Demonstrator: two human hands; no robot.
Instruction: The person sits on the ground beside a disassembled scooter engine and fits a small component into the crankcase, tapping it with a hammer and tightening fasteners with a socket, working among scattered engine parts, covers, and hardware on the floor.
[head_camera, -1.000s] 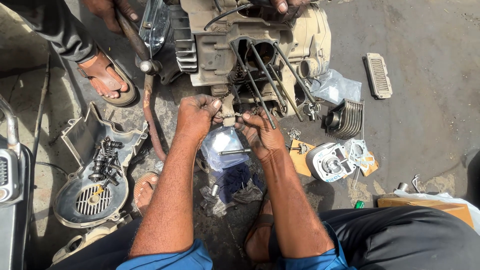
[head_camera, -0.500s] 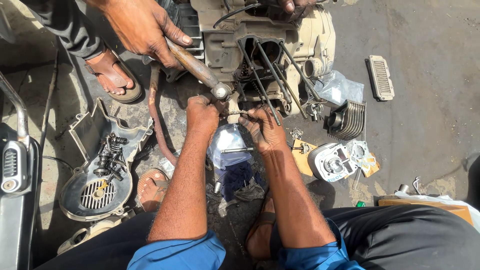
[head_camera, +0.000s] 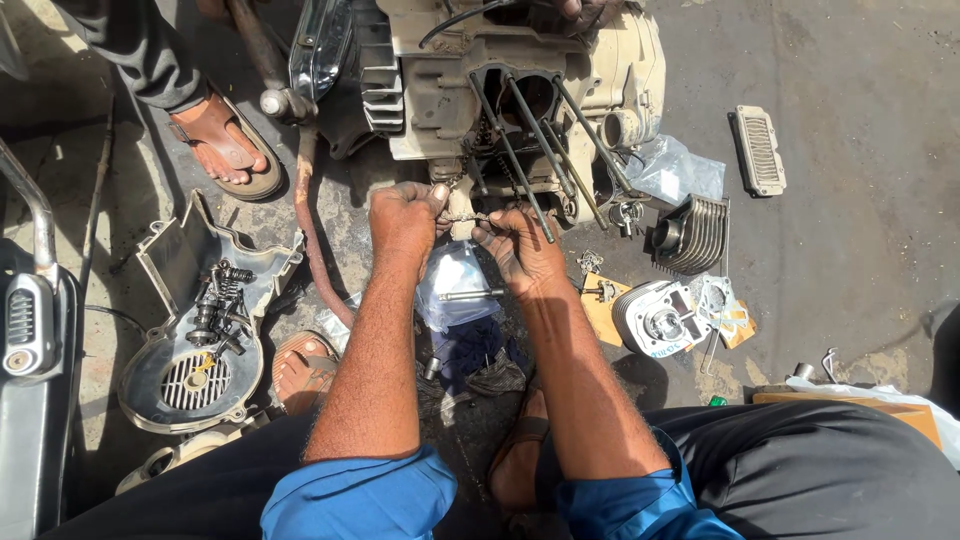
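head view: left hand (head_camera: 405, 215) clenched, thumb and fingertips pinched on one end of a short length of chain (head_camera: 462, 215). right hand (head_camera: 520, 250) curled, fingers gripping the other end of the same chain, stretched between both hands just below the engine block (head_camera: 520, 90). four long studs (head_camera: 535, 150) sticking out of the block's open bore, slanting down toward the right hand, one crossing just beside its knuckles. clear plastic bag (head_camera: 455, 285) on the ground right under the wrists, with a bolt lying on it. to the right, finned cylinder (head_camera: 695, 235) and cylinder head (head_camera: 655, 325) on the concrete, well apart from the hands. to the left, grey fan cover (head_camera: 195, 350) holding loose dark parts. top left, another person's sandalled foot (head_camera: 225, 145) beside a rusty pipe (head_camera: 305, 230).
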